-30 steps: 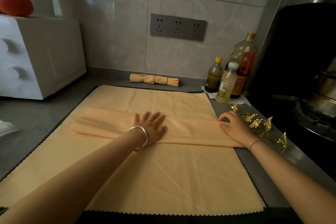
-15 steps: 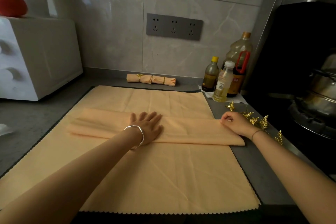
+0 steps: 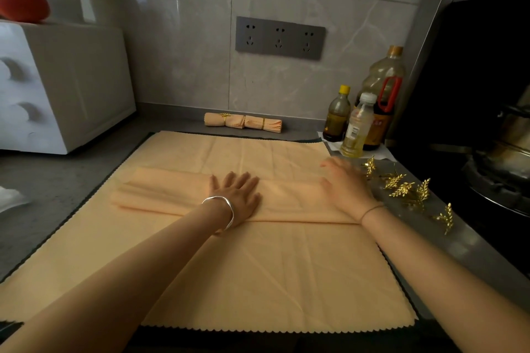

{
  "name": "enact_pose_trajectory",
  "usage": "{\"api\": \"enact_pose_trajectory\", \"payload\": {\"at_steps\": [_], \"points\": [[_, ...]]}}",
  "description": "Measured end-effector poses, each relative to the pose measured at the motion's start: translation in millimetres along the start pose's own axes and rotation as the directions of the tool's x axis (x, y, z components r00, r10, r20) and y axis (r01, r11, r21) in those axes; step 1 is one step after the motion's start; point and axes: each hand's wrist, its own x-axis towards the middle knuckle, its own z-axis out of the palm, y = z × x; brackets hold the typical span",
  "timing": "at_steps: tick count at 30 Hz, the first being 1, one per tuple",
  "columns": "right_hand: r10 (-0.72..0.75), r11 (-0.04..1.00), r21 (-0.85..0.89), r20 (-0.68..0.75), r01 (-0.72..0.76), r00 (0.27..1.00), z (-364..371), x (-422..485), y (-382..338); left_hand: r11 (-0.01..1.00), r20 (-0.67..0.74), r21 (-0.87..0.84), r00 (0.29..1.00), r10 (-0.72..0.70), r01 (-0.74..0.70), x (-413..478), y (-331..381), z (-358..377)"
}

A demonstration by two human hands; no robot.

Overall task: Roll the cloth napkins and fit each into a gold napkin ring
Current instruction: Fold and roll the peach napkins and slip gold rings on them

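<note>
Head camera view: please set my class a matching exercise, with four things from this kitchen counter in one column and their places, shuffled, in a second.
Column A
1. left hand
2. loose gold napkin rings
3. ringed napkin rolls
4. bottles

Column B
a. by the wall, below the sockets
b. flat on the folded napkin
c. on bare counter, right of the spread cloth
d. in the corner, on white paper

Pairs: 1-b; 2-c; 3-a; 4-d
</note>
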Motion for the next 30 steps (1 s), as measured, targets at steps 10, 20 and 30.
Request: {"api": "enact_pose_trajectory", "payload": {"at_steps": [10,20,30], "points": [[-0.112,0.982,0.170,0.198,0.079,0.974,53,1,-104,0.999,0.032,-0.017,0.999,-0.036,0.036,-4,-4,-3],[-0.132,0.981,0.173,0.276,0.085,0.952,49,-3,-102,0.987,0.017,-0.013,0.987,-0.158,0.158,-23,-84,-8],[-0.121,0.983,0.166,0.302,0.074,0.946,47,-2,-102,0.941,0.077,0.057,0.938,-0.337,0.334,-31,-139,-17]]}}
